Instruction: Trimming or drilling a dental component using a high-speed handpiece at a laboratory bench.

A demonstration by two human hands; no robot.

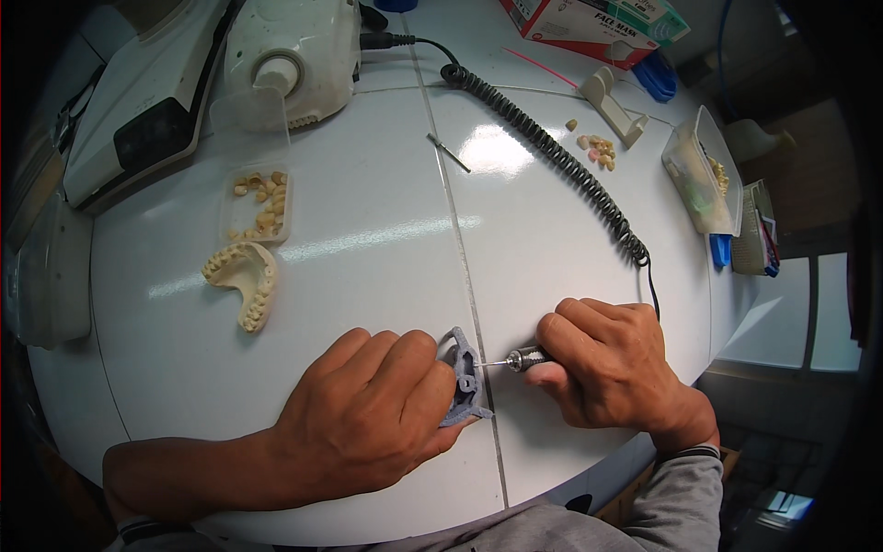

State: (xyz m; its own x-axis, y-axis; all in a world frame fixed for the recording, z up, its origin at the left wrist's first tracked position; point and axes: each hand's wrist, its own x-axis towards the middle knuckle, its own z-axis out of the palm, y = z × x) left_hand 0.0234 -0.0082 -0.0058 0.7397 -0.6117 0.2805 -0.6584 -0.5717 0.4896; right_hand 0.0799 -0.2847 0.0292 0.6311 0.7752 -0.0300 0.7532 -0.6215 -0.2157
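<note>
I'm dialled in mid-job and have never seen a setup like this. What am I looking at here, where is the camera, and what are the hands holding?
There is no machine arm: these are a person's two bare hands, seen from a wide camera worn on their head and looking down, so straight edges bend near the rim.

The left hand holds a small grey plastic piece against the white table. The right hand grips a thin rotary hand tool, its tip touching the grey piece. A black coiled cord runs from the tool to a white control box.

Also on the table: a cream model of a row of teeth, a clear tray of loose teeth, and more loose teeth further back.
</note>
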